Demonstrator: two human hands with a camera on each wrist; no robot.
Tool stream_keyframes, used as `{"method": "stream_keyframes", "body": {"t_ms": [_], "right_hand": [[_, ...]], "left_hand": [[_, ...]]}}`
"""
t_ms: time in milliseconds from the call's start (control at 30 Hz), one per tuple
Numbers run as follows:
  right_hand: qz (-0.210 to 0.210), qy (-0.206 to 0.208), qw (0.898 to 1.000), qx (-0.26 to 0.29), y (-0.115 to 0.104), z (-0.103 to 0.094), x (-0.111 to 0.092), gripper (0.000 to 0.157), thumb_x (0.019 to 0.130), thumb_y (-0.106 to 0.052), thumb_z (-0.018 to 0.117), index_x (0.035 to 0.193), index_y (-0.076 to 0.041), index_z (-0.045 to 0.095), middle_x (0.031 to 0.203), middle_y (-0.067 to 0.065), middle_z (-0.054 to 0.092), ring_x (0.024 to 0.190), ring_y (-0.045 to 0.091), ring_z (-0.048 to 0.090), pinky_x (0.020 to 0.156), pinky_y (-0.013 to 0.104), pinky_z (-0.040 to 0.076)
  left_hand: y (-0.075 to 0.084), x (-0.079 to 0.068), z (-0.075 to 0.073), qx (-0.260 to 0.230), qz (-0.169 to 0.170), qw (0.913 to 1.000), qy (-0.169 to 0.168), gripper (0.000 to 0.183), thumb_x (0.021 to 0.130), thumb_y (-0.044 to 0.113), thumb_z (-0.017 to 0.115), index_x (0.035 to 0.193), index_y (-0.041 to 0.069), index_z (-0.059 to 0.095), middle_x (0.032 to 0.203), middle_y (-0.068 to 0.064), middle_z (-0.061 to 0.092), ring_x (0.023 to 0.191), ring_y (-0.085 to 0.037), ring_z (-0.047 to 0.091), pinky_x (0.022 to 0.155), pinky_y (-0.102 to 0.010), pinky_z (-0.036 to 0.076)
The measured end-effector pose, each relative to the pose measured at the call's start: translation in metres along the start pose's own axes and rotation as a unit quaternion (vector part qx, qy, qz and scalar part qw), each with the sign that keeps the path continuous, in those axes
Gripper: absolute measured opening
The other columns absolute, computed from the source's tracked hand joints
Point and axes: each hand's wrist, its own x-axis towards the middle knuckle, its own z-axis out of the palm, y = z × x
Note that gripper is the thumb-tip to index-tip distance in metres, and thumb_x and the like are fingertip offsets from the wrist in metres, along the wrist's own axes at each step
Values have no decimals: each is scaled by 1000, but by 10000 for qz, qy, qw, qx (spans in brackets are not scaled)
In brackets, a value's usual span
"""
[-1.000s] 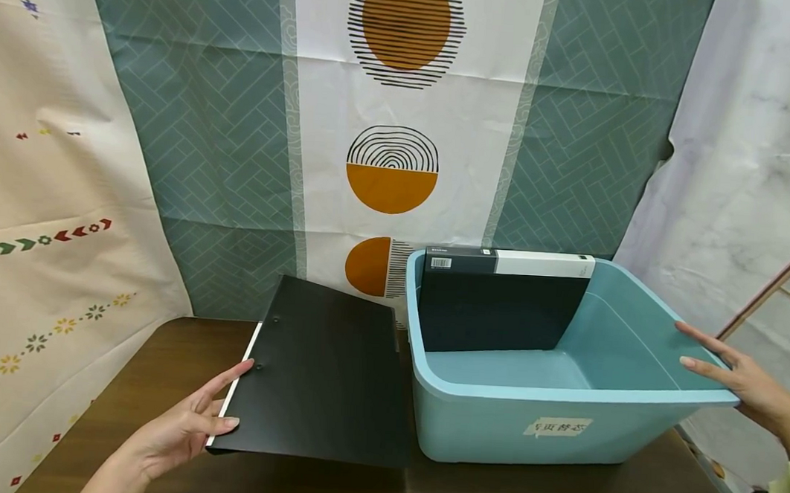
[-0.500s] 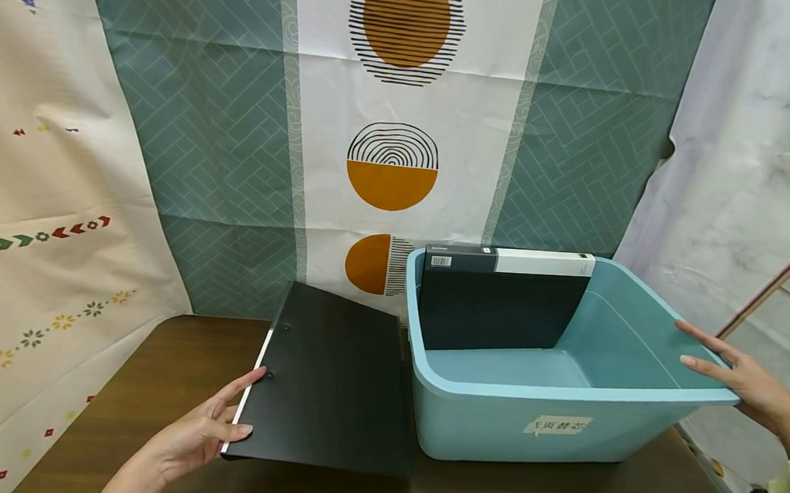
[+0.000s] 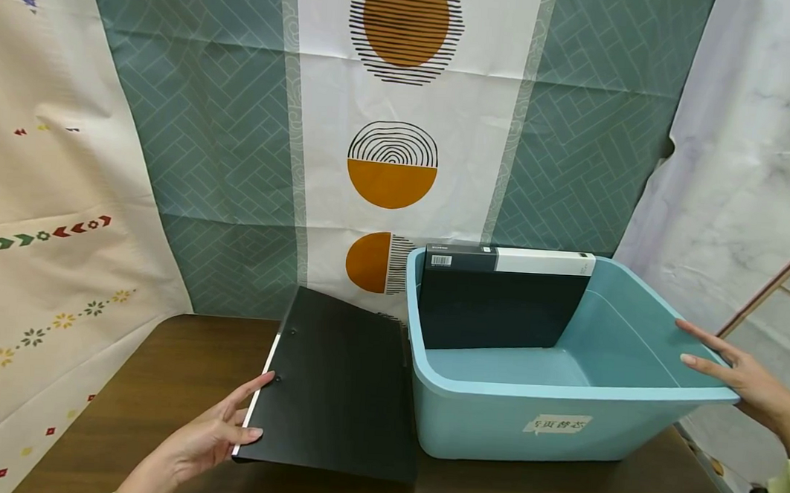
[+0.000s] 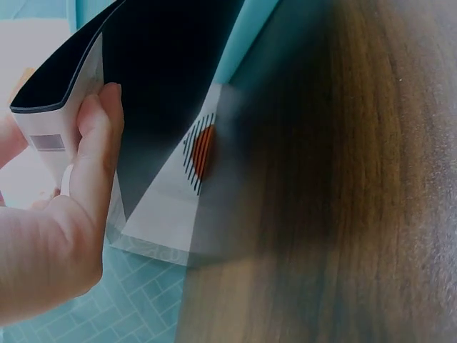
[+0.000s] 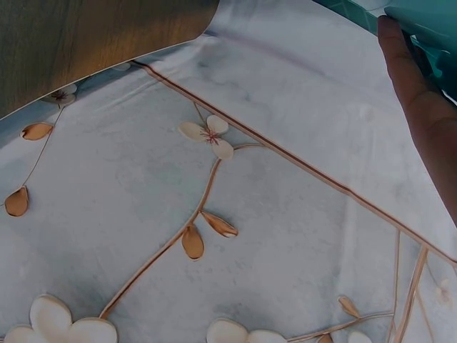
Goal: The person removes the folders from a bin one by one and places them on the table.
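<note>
Two bare hands showed over a dark brown wooden table [image 3: 126, 389]. Leftmost, a cream cloth printed with small coloured flowers [image 3: 42, 206] hung beside the table's left edge. Next, the left hand [image 3: 193, 441] was clamped on a flat black rectangular binder with a white strip along its spine [image 3: 340, 392], fingers and thumb pinching that spine. The binder tilted over the table's middle, its right edge just beside a pale blue rectangular plastic tub [image 3: 479, 430]. This tub sat towards the table's right edge, a pale label with dark characters [image 3: 560, 424] on its near wall. Inside it, against the far left part, a second black binder with a dark-grey-and-white spine [image 3: 492, 311] leaned spine uppermost. Farthest right, the right hand [image 3: 752, 388] rested on the tub's right rim, its visible finger and thumb straight and apart; whether its hidden fingers curled, I couldn't tell.
</note>
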Motion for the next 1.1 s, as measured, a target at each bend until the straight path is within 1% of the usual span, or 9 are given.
{"method": "stream_keyframes", "body": {"t_ms": [200, 533, 633, 767, 967, 1100], "right_hand": [[41, -38, 9999, 109, 1, 0, 1, 64, 98, -23, 41, 145, -35, -2, 145, 22, -21, 87, -20, 33, 65, 37, 50], [48, -57, 9998, 165, -1, 0, 2, 65, 98, -23, 41, 145, -35, -2, 145, 24, -21, 86, -19, 36, 65, 38, 50], [21, -60, 9997, 214, -1, 0, 1, 64, 98, -22, 41, 145, -35, -1, 146, 19, -22, 86, -19, 38, 65, 38, 50], [-24, -67, 9995, 304, -1, 0, 0, 64, 98, -20, 40, 145, -36, -1, 148, 9, -22, 87, -16, 43, 64, 36, 51], [-66, -53, 9995, 291, 0, 0, -1, 64, 98, -19, 40, 145, -36, 0, 148, 1, -20, 87, -15, 44, 63, 36, 51], [-70, -29, 9997, 245, 1, 0, -1, 64, 98, -19, 40, 145, -35, 0, 148, 1, -20, 87, -17, 41, 63, 37, 50]], "left_hand": [[-6, 3, -1, -37, -48, 10000, 19, 73, 88, -13, 41, 133, 44, 38, 122, -3, 55, 103, -24, 60, 85, -33, 48], [-13, 8, -2, 30, -123, 9998, 181, 72, 87, -12, 43, 131, 45, 39, 121, -3, 56, 101, -22, 61, 84, -32, 48], [-15, 9, -2, 45, -154, 9995, 264, 72, 87, -11, 44, 130, 46, 40, 120, -3, 56, 101, -22, 60, 84, -32, 48], [-18, 9, -2, 69, -198, 9992, 341, 71, 87, -10, 45, 129, 46, 41, 120, -4, 56, 103, -23, 60, 84, -33, 48], [-23, 10, -3, 118, -312, 9982, 508, 69, 86, -9, 47, 126, 47, 43, 118, -4, 57, 102, -23, 60, 84, -34, 49], [-25, 10, -3, 168, -394, 9971, 623, 68, 86, -8, 49, 125, 47, 44, 119, -3, 56, 102, -23, 60, 83, -34, 49]]}}
